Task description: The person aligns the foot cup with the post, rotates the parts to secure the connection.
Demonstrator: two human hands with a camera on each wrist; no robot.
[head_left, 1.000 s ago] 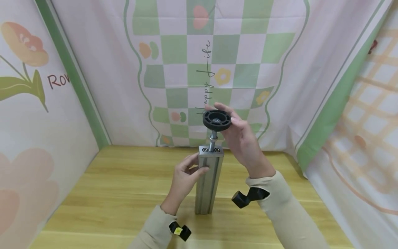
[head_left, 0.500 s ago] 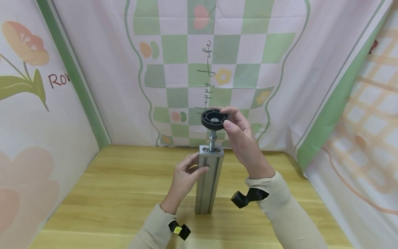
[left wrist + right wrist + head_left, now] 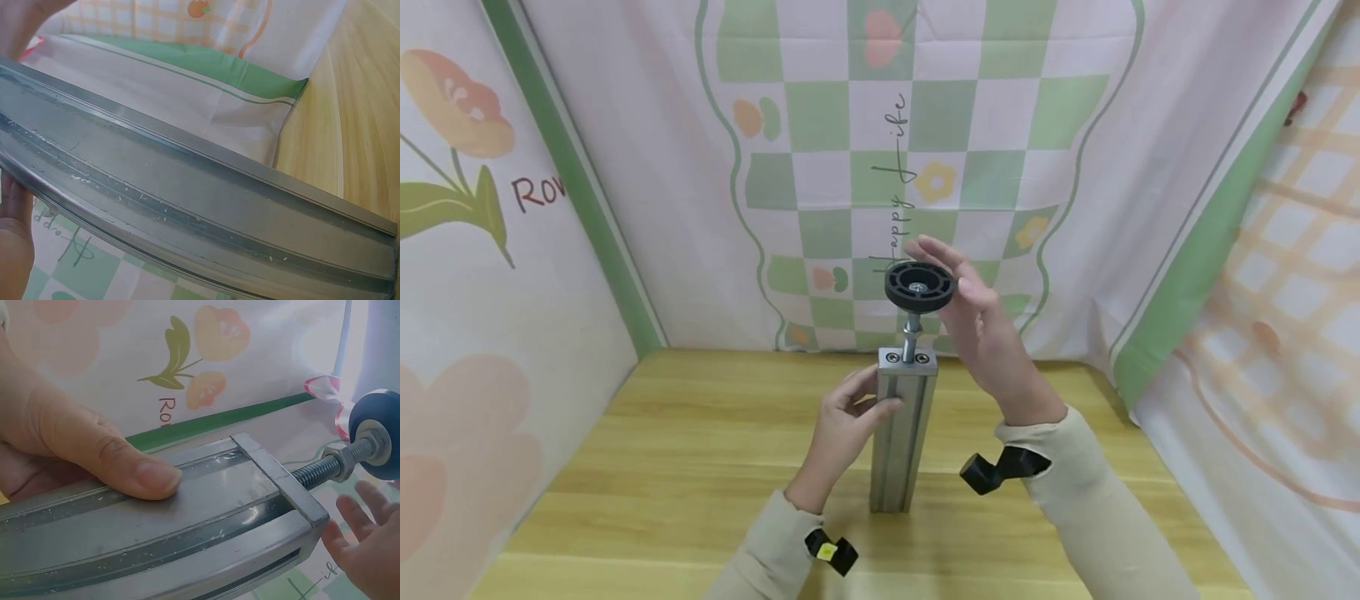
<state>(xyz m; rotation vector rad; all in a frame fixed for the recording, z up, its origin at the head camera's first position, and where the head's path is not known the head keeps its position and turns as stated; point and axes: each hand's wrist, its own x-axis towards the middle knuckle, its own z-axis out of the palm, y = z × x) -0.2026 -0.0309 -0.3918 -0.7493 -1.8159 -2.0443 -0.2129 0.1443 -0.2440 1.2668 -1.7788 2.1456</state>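
Currently, left fingers [image 3: 859, 388] grip metal post [image 3: 901, 450]; right fingers [image 3: 945, 252] loosely extended beside black disc [image 3: 908, 302], contact unclear.

The surface [image 3: 700, 467] is a flat, yellow-toned wooden top, its streaky grain running from side to side in the head view, in bands of lighter and slightly darker tone. A grey metal profile [image 3: 898, 450], long and grooved along its length, stands on end upon it, near the middle from side to side, its lower end resting on the wood.
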